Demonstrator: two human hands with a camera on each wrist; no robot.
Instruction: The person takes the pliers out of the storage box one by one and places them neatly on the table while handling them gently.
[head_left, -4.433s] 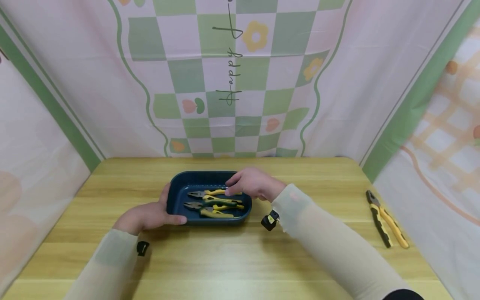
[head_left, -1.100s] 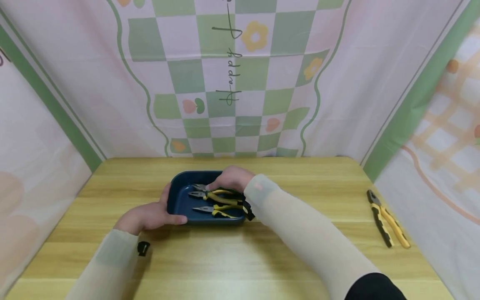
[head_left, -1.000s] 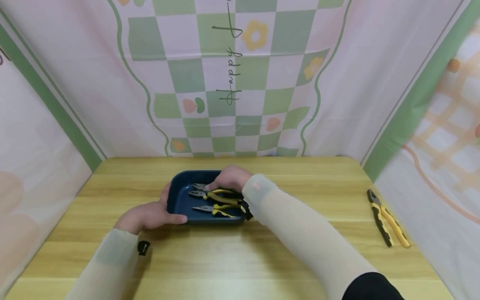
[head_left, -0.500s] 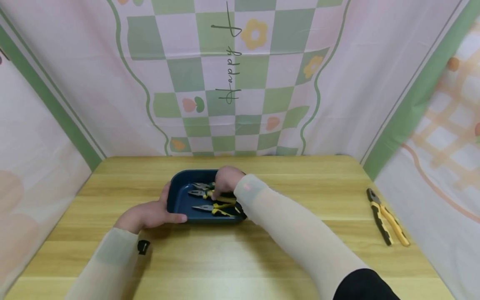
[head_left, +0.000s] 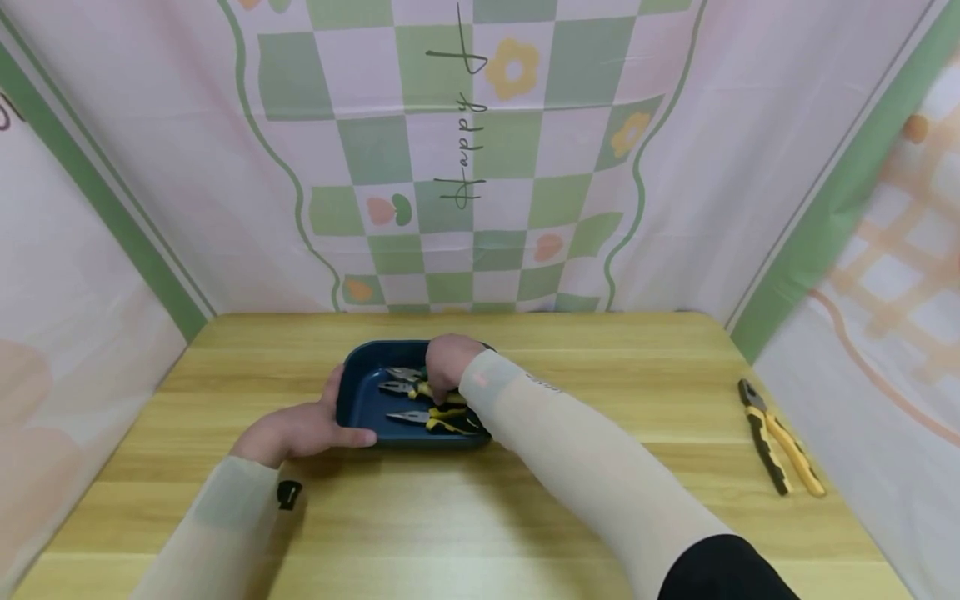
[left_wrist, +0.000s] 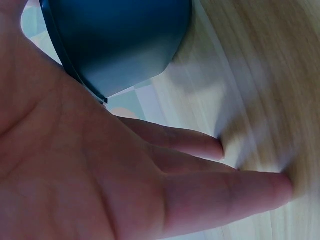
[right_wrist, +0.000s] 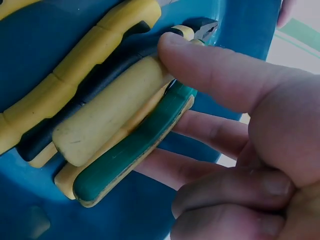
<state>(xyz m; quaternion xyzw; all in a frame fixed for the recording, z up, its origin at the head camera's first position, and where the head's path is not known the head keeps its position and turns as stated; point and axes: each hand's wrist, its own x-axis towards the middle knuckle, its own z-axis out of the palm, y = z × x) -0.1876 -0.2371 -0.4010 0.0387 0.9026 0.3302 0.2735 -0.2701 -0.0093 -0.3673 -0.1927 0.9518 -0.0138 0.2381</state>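
My left hand (head_left: 298, 431) rests against the left end of a dark blue tray (head_left: 363, 417), thumb along its front rim; in the left wrist view its straight fingers touch the table. Inside the tray lie several pliers, heads pointing left. My right hand (head_left: 448, 363) reaches in from the right. In the right wrist view its thumb presses a pair of pliers with a yellow and a green handle (right_wrist: 132, 152), while two fingers lie at the green handle's outer side. Long-nose pliers (head_left: 411, 416) lie nearer the front wall. My hand and sleeve hide some handles.
Another pair of pliers (head_left: 774, 437), with black and yellow handles, lies by the table's right edge. The wooden table (head_left: 450, 525) is enclosed by patterned cloth (head_left: 510, 150) at the back and both sides.
Over the last second my right hand moves slightly left and its fingers dip among the pliers. Compared with the oldest frame, the pliers lie differently in the tray. My left hand stays put.
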